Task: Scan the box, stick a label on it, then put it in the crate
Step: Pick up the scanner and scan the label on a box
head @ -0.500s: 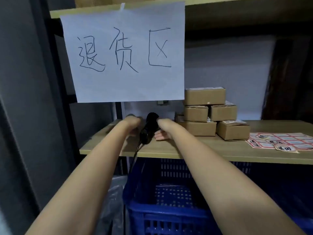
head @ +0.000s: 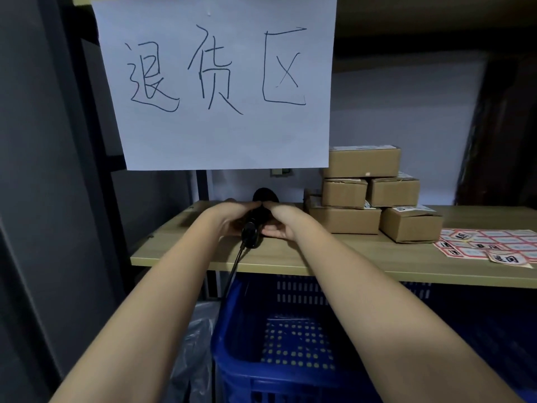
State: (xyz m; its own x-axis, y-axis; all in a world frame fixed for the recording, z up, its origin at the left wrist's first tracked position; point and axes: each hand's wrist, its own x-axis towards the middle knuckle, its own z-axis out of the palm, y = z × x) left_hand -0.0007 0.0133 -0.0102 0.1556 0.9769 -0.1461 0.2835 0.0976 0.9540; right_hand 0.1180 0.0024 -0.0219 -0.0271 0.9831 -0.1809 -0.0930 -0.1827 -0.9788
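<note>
- My left hand (head: 232, 218) and right hand (head: 277, 221) cup the black handheld scanner (head: 255, 219) at frame centre; its body is mostly hidden, my fingers' closure unclear.
- Brown cardboard boxes (head: 374, 193) sit stacked centre-right on the wooden shelf (head: 319, 257).
- The blue plastic crate (head: 279, 359) below is partly cut off.

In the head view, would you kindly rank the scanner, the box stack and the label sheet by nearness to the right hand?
1. Scanner: touching the right hand, between both hands.
2. Box stack: just to its right on the shelf.
3. Label sheet: far right.
</note>
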